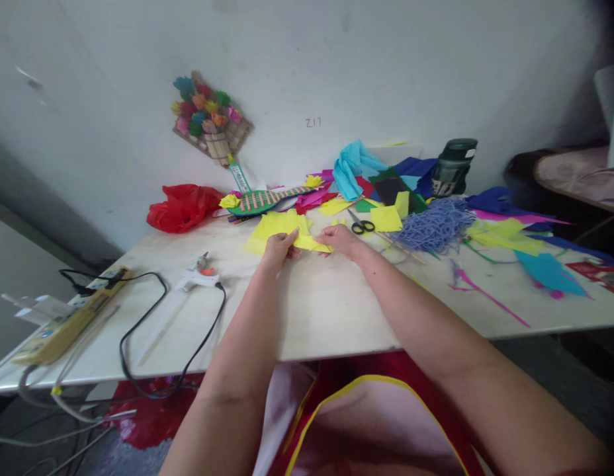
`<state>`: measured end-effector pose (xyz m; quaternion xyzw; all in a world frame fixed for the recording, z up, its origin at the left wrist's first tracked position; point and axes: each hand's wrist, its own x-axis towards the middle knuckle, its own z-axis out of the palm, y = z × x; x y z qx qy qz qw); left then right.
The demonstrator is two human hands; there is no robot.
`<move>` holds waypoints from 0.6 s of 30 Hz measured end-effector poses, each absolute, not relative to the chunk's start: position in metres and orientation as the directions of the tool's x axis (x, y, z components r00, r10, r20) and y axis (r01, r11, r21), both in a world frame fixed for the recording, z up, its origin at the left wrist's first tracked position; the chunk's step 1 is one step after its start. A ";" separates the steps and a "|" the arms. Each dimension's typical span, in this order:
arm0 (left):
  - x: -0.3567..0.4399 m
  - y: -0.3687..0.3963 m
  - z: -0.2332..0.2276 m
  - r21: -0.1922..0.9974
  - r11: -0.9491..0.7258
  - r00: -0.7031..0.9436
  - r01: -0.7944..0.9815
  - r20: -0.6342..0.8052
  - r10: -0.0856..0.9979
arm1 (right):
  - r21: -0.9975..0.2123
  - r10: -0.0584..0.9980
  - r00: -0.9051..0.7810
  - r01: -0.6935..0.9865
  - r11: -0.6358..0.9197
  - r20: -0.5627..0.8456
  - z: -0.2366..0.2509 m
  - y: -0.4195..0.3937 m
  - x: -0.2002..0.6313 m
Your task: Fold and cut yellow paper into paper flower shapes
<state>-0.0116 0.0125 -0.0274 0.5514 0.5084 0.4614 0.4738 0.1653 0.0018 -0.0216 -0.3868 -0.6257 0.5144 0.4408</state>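
Between my two hands is a piece of yellow crepe paper (309,242), stretched over the middle of the table. My left hand (283,246) pinches its left end, thumb on top. At the other end, my right hand (337,240) grips the paper with closed fingers. A larger yellow sheet (267,226) lies just behind and beside my left hand. Right of my right hand rest black-handled scissors (362,227), with a small yellow paper square (386,218) beside them.
A white glue gun (198,281) with its black cord and a yellow power strip (73,317) lie at left. Behind are a red plastic bag (184,207) and a green woven craft piece (267,200). Purple shredded strands (433,225) and a dark jar (453,168) stand right.
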 end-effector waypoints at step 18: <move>-0.008 0.005 -0.025 0.998 -0.008 0.356 0.059 -0.013 0.934 | -0.978 0.921 -0.366 0.106 0.181 0.130 -0.022 0.001 0.166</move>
